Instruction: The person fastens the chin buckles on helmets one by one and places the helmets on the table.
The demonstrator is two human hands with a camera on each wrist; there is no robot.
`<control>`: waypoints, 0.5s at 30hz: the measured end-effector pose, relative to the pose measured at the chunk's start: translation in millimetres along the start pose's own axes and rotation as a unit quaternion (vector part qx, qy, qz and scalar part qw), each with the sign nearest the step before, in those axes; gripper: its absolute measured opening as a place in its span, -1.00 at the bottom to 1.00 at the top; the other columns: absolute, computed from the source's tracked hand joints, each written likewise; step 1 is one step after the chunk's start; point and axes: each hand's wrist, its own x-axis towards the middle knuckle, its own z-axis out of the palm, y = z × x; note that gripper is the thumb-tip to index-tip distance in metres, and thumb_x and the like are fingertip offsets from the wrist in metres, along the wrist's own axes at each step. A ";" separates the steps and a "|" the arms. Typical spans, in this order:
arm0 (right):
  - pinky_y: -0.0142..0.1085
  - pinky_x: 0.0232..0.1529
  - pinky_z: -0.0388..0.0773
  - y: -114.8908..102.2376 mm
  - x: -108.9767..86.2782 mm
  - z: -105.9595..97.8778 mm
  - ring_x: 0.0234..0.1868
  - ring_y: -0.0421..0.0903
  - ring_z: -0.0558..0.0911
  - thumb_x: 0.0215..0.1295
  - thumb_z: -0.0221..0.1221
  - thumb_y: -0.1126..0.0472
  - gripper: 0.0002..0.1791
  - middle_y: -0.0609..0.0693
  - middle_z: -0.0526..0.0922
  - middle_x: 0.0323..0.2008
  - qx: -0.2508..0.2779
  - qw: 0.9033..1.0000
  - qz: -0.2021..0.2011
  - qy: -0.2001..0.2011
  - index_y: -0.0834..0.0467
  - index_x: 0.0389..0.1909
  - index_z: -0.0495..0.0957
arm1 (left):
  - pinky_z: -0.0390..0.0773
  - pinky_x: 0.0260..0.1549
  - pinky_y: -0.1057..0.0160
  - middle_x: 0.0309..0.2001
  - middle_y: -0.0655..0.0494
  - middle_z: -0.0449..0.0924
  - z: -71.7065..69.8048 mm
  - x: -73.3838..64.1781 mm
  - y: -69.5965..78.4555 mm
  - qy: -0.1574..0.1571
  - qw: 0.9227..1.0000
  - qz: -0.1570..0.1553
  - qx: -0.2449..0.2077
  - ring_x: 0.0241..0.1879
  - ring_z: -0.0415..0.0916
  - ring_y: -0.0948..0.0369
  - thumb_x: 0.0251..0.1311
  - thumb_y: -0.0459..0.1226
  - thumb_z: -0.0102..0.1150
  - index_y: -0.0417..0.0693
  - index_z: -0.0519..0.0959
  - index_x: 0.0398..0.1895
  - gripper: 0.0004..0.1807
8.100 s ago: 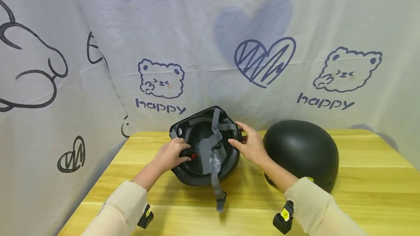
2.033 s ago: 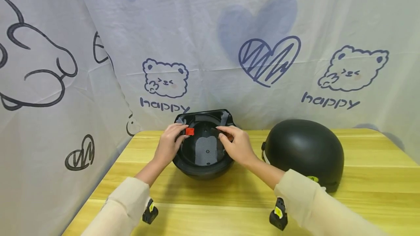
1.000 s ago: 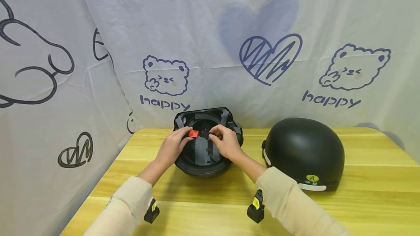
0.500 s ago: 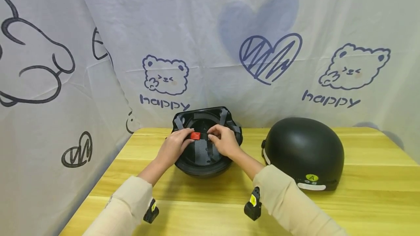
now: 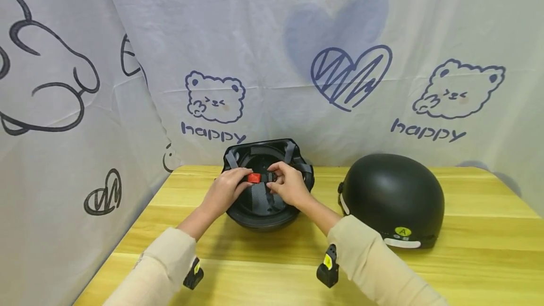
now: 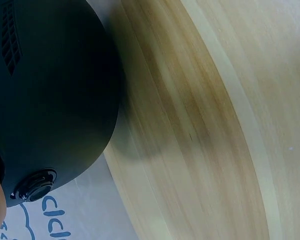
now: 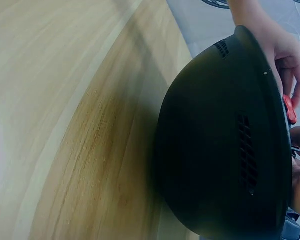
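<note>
A black helmet [image 5: 263, 221] lies upside down on the wooden table, its hollow facing up with grey straps at the far rim. Over the hollow, my left hand [image 5: 225, 187] pinches the red buckle [image 5: 254, 178] of the chin strap. My right hand [image 5: 292, 187] pinches the black strap end [image 5: 267, 177], which meets the red buckle; whether it is latched I cannot tell. The right wrist view shows the helmet's vented shell [image 7: 210, 140] from the side, with both hands above its rim. The left wrist view has mostly the shell [image 6: 55, 100] and a sliver of hand.
A second black helmet [image 5: 393, 197] sits dome up to the right, with a yellow "A" sticker [image 5: 403, 232] on it. The wooden table [image 5: 255, 277] reaches back to a printed cloth [image 5: 272, 60] hanging behind it.
Earlier the helmet lay turned, its grey strap hanging over the front edge; now it faces straight. My right hand has moved left, bringing the black strap end up to the red buckle.
</note>
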 end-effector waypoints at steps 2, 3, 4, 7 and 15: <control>-0.41 -0.48 0.56 0.5 -0.8 -1.3 -0.50 -0.04 0.65 0.05 0.26 0.47 -0.67 0.17 0.64 -0.33 -0.009 1.000 -0.015 0.001 0.29 -0.14 0.46 | 0.57 -0.11 0.11 -0.15 -0.04 0.67 -0.1 0.5 0.3 0.000 1.000 -0.001 0.001 -0.13 0.61 0.05 0.02 -0.31 0.30 -0.18 0.58 -0.09 -0.67; -0.43 -0.48 0.55 1.0 -1.3 -1.9 -0.50 -0.06 0.65 0.04 0.26 0.47 -0.68 0.17 0.65 -0.32 -0.016 1.000 -0.025 0.002 0.28 -0.16 0.44 | 0.58 -0.12 0.11 -0.15 -0.04 0.67 -0.2 0.5 0.6 0.000 1.000 -0.002 0.002 -0.14 0.61 0.05 0.02 -0.31 0.30 -0.18 0.59 -0.09 -0.67; -0.44 -0.49 0.52 1.4 -1.8 -2.5 -0.50 -0.08 0.63 0.03 0.27 0.47 -0.68 0.16 0.65 -0.33 -0.024 0.999 -0.035 0.003 0.27 -0.18 0.44 | 0.58 -0.12 0.11 -0.15 -0.04 0.67 -0.4 0.3 1.0 -0.001 1.000 -0.003 0.004 -0.14 0.61 0.05 0.02 -0.31 0.30 -0.19 0.59 -0.10 -0.67; -0.47 -0.51 0.46 3.6 -3.4 -3.2 -0.53 -0.15 0.56 0.02 0.29 0.44 -0.72 0.12 0.64 -0.38 -0.054 0.996 -0.071 0.011 0.26 -0.24 0.47 | 0.58 -0.12 0.11 -0.15 -0.06 0.67 -0.8 -0.3 1.8 -0.001 1.000 -0.005 0.010 -0.13 0.61 0.04 0.00 -0.31 0.31 -0.20 0.60 -0.11 -0.67; -0.28 -0.30 0.53 7.8 -5.7 -4.4 -0.34 -0.06 0.55 -0.02 0.36 0.31 -0.76 0.09 0.62 -0.30 -0.111 0.984 -0.130 0.047 0.24 -0.30 0.58 | 0.58 -0.15 0.12 -0.20 -0.02 0.67 1.0 1.1 1.7 0.009 1.000 -0.007 -0.007 -0.15 0.58 0.07 -0.01 -0.32 0.33 -0.20 0.61 -0.15 -0.69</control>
